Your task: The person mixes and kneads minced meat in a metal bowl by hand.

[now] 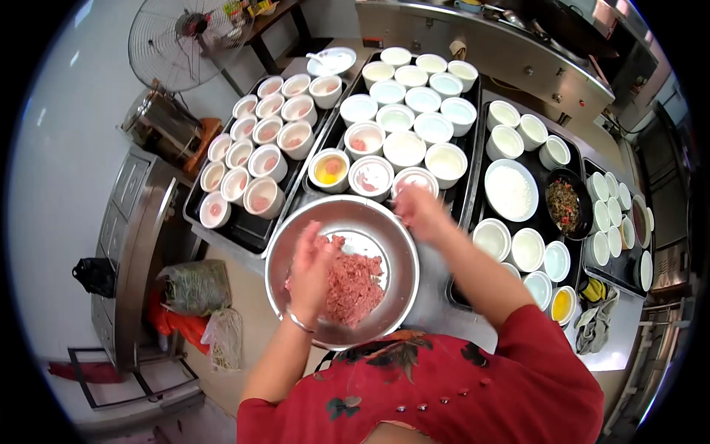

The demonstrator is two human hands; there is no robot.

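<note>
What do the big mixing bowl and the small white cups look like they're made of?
The mixing bowl looks like smooth stainless steel: its silvery wall shows soft, bright reflections. The cups look like glazed ceramic, judging by their smooth, opaque white sides, though hard plastic is possible.

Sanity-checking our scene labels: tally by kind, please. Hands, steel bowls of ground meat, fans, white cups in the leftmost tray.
Hands: 2 (left hand, right hand)
Steel bowl of ground meat: 1
Fan: 1
White cups in the leftmost tray: 16
Total: 20
</note>
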